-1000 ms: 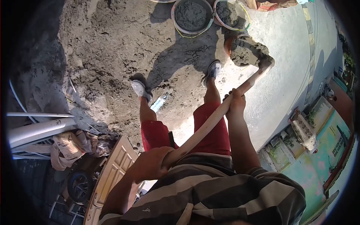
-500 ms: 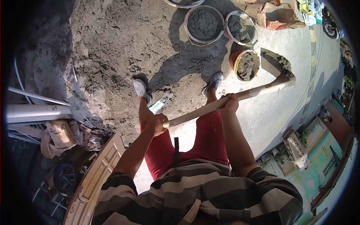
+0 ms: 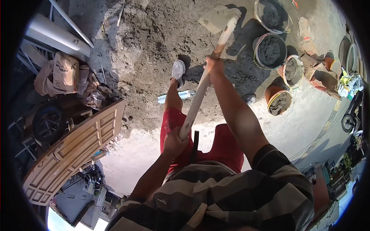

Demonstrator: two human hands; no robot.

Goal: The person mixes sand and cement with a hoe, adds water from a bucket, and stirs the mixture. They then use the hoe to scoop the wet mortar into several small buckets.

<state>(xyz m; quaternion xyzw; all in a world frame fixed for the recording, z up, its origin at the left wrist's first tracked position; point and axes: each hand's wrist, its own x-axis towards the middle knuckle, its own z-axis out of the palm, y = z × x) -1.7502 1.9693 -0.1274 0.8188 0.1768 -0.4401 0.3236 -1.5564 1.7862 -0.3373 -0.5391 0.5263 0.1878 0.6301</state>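
A hoe with a long pale wooden handle (image 3: 201,89) slants up and away from me across the view. Its wide flat metal blade (image 3: 216,20) is over the wet grey mortar (image 3: 158,42) on the ground. At the lower end, my left hand (image 3: 175,142) wraps round the handle near my thigh. Farther up, my right hand (image 3: 214,67) grips the same handle, with that arm stretched forward. A clear plastic bottle (image 3: 176,96) lies on the ground beside my left leg.
Buckets of mortar, among them a dark bucket (image 3: 270,51) and an orange bucket (image 3: 278,103), stand to the right. On the left are a wooden door panel (image 3: 77,148), thick white pipes (image 3: 58,36), a paper sack (image 3: 63,73) and a wheel (image 3: 49,125).
The hoe has swung from the right, beside the buckets, to the upper middle over the mortar. My right hand has moved forward, and both hands have kept their hold. The view has turned.
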